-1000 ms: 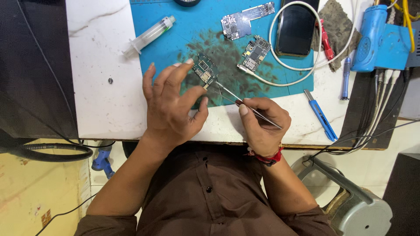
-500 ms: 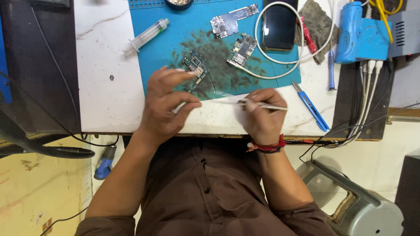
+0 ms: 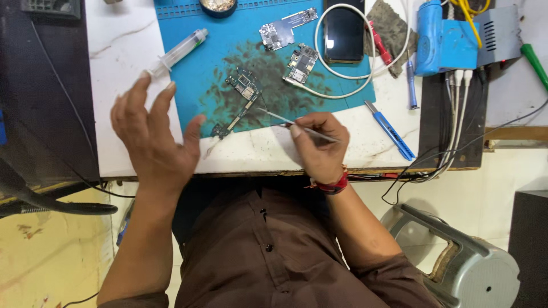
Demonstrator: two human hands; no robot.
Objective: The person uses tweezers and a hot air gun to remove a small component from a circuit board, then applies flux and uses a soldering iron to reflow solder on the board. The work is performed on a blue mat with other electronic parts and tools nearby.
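Two hands work over a blue mat (image 3: 194, 85) on a white bench (image 3: 117, 63). The left hand (image 3: 151, 140) hovers with its fingers (image 3: 140, 94) spread wide and empty; a syringe (image 3: 177, 52) lies just beyond those fingertips. Just right of its thumb lies a long narrow circuit board (image 3: 240, 100) on the mat's dark-smeared patch. The right hand (image 3: 319, 145) has its fingers (image 3: 297, 130) pinched on thin tweezers (image 3: 285, 118), whose tip points at that board. Beyond the right hand's fingers lie two more boards and a dark phone (image 3: 344, 31); to their right, a blue utility knife (image 3: 390, 130).
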